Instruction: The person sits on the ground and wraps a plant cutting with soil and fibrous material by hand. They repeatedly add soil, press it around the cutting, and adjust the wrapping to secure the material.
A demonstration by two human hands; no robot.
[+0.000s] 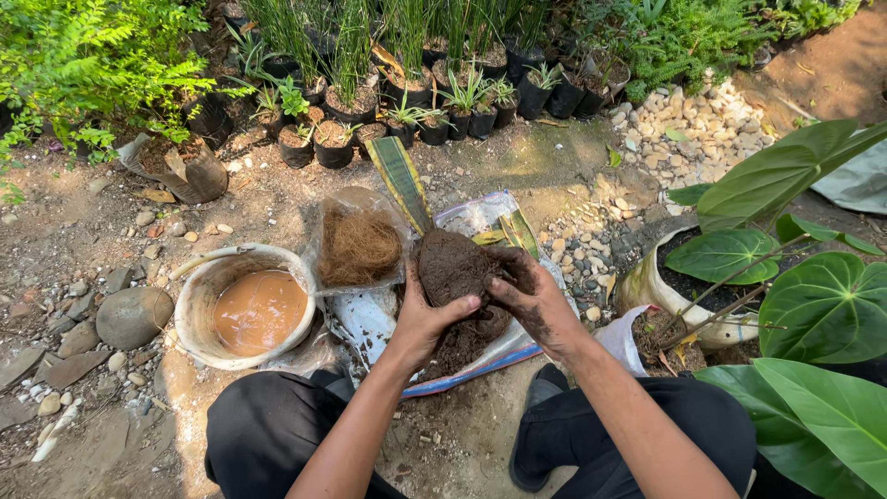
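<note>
- Over the clear plastic bag (517, 346) spread on the dirt ground (102, 231), both hands cup a dark soil ball (453, 268) from which one long striped leaf (399, 185), snake-plant type, rises.
- Left hand (427, 319): fingers curled shut under and along the ball's near left side, thumb pressing the lower face.
- Right hand (536, 300): fingers wrapped round the right flank, soil-caked, closed on the same ball.
- Loose soil lies in the bag just below the ball.
- Beside it, left: a bag of brown coconut fibre (358, 248), then a white bucket (199, 314) of muddy water, a round stone (134, 317) further left.
- Right: broad-leaved plant (813, 296) in a white bag pot.
- Judgement: firm, even squeezing from both sides, turning the ball, should keep it compact; work low over the bag so crumbs fall there; spare the leaf base.
</note>
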